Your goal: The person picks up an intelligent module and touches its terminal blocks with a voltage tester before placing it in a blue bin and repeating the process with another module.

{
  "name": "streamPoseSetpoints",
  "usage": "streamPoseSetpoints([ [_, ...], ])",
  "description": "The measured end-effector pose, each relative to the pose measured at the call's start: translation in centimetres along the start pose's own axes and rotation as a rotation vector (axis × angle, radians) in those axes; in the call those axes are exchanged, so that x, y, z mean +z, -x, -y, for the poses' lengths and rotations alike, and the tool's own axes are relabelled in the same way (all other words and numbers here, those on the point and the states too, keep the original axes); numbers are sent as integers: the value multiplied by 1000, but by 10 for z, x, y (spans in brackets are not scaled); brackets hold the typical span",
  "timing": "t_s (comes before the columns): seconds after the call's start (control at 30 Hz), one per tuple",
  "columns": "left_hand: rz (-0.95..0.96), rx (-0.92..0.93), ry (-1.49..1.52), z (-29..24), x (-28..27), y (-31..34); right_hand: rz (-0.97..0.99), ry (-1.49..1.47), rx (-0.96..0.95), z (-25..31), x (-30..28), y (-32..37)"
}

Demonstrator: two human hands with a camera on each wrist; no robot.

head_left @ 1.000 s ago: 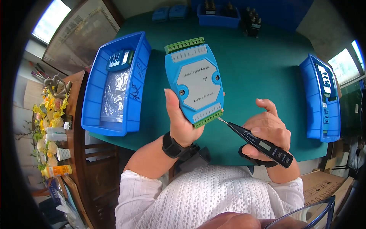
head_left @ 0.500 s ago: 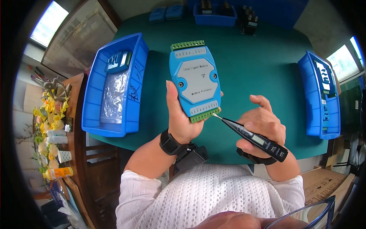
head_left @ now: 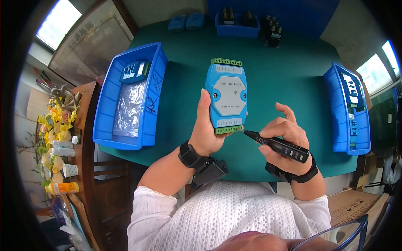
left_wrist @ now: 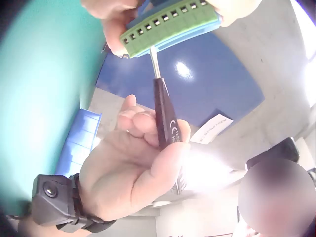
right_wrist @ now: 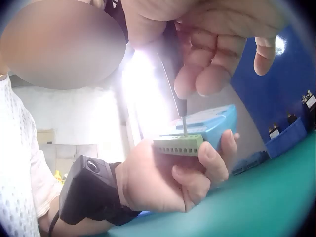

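Observation:
Upright in my left hand [head_left: 205, 131] is a blue module [head_left: 228, 96] with a grey label and green terminal blocks at its top and bottom ends. My thumb lies along its left side, and fingertips show at its right edge. My right hand [head_left: 291, 136] holds a black voltage tester pen [head_left: 289, 148] between thumb and fingers, index finger raised. The pen's thin metal tip meets the lower terminal block [head_left: 228, 130] near its right end. From the left wrist view, the tip [left_wrist: 155, 61] is against the block's screw side, beside the row of square openings.
A blue bin [head_left: 98, 121] at left holds a module and a clear plastic bag. Another blue bin [head_left: 341, 138] with modules stands at right. Along the back of the green table [head_left: 289, 79] are two blue modules [head_left: 195, 21], a small bin [head_left: 238, 32] and black parts [head_left: 274, 37].
The module has moved right and slightly down in the head view, now more upright. My right hand has brought the pen closer to level, its tip staying by the lower terminal block.

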State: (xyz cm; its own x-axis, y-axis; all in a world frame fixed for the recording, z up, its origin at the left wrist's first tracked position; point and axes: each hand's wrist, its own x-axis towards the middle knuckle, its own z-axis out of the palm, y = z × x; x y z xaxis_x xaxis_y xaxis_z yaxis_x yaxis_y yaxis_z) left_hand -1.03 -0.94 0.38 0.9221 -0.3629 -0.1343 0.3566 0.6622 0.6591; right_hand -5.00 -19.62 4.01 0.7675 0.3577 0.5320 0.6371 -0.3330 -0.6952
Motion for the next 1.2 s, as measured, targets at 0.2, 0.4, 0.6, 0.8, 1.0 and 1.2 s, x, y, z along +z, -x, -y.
streamPoseSetpoints([
  [0.2, 24, -95, 12, 0, -3, -1, 49, 55, -3, 2, -4, 1],
  [0.4, 83, -229, 63, -1, -4, -5, 52, 53, -20, 3, -3, 0],
  [0.6, 93, -213, 67, -3, -3, -2, -39, -53, -77, -7, -6, 3],
  [0.8, -40, -193, 21, -4, 9, 2, -78, -179, -119, -14, 11, 8],
  [1.0, -20, -178, -6, -4, 8, 2, -40, -144, -121, -16, 13, 7],
  [1.2, -7, -179, 8, -3, 4, 1, -36, -142, -102, -15, 14, 7],
])
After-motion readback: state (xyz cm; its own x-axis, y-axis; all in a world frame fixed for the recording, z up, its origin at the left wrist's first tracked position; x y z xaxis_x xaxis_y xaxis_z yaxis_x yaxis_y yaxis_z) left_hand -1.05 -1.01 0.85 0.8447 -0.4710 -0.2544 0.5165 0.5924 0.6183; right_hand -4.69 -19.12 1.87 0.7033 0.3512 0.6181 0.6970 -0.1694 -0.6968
